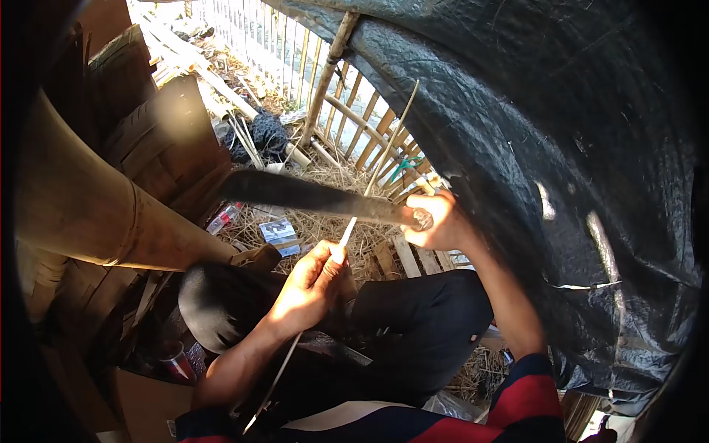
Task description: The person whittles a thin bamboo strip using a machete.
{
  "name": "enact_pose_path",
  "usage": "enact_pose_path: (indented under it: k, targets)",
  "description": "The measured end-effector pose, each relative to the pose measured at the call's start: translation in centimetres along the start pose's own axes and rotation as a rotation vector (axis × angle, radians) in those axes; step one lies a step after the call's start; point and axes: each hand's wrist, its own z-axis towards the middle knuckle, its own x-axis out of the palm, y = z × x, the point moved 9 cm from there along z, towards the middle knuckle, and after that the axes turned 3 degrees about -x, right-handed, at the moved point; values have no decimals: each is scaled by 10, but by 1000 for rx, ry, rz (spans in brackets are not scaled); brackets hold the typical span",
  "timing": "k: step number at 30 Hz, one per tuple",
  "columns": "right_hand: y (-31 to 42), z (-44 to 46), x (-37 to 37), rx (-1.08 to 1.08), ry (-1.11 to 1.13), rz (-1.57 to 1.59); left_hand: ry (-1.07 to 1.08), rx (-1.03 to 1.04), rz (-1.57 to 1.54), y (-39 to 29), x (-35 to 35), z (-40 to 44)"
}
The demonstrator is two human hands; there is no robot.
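My left hand (309,286) is closed around a long thin bamboo strip (391,148) in front of my lap. The strip slants up to the far right, and its tail end runs down past my left forearm. My right hand (443,224) grips a machete (303,196) by its handle end. The dark, broad blade points left, a little blurred, and crosses the strip above my left hand. Whether the edge touches the strip, I cannot tell.
A thick bamboo pole (111,199) slants across the left beside woven panels (166,140). Black plastic sheeting (554,148) hangs on the right. Beyond are a bamboo fence (310,70), straw, a plastic bottle (224,218) and a printed packet (280,236). A cup (177,362) stands lower left.
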Motion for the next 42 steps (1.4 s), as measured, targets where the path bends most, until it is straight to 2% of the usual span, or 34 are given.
enact_pose_path:
  k: [1,2,4,5,7,9,12,13,14,16,18,19,21,22,23,26,27,28,29,30,32,33,34,35,39,41,42]
  targets:
    - [12,-1,7,-92,11,-71,37,-70,-68,7,1,1]
    - [20,-1,12,-98,22,-47,35,-76,-74,11,2,0]
    - [31,5,22,-113,117,-31,-69,-121,206,23,-6,-6]
    - [36,11,20,-118,125,-26,-76,-122,199,22,-6,-8]
    - [32,17,34,-23,315,-55,-76,-196,251,20,-6,-10]
    - [28,17,29,-57,255,-34,-27,-225,143,20,-4,-6]
    - [8,6,14,-140,12,-91,14,-179,94,9,4,-5]
    - [-11,-2,15,-78,5,-103,-11,-93,120,2,4,-5]
    - [-20,-7,18,-108,15,-139,-37,-5,146,-5,3,-5]
    - [-27,-13,21,-139,31,-177,-25,-6,150,2,1,-4]
    - [-34,-18,11,-58,-67,-119,-15,-3,154,4,0,-4]
    - [-25,-15,5,-57,-64,-122,-14,-18,179,5,-1,-5]
    - [-24,-9,14,177,222,-86,-8,-30,203,6,2,-4]
    - [-14,-7,17,124,239,-71,-12,-25,185,8,3,-3]
    - [-10,-7,19,124,240,-73,-17,-20,167,9,3,-3]
    - [32,-3,4,-172,-42,-163,-72,-86,332,17,2,-5]
    - [33,-2,6,-168,-44,-162,-69,-88,335,30,-2,-4]
    - [33,0,10,-177,-7,-145,-88,112,482,26,-3,-2]
    - [33,1,14,-187,32,-129,-92,213,551,25,-5,-4]
    - [31,-1,11,-258,-79,-56,-104,314,620,17,-3,-7]
    - [8,-1,12,-192,-19,-96,-15,-60,328,7,2,-5]
    - [-6,-3,15,-130,38,-133,-74,-32,255,0,0,-8]
    - [-11,-7,6,-142,-79,-85,-81,-31,284,-3,-1,-8]
    - [-16,-10,5,-147,-75,-87,-90,-31,312,-4,-2,-8]
    - [-21,-13,9,-73,27,-182,-67,-38,369,6,-3,-8]
    - [-24,-11,13,11,80,-215,-82,165,477,-10,0,-8]
    - [-16,-9,10,14,77,-217,-78,166,479,-7,0,-7]
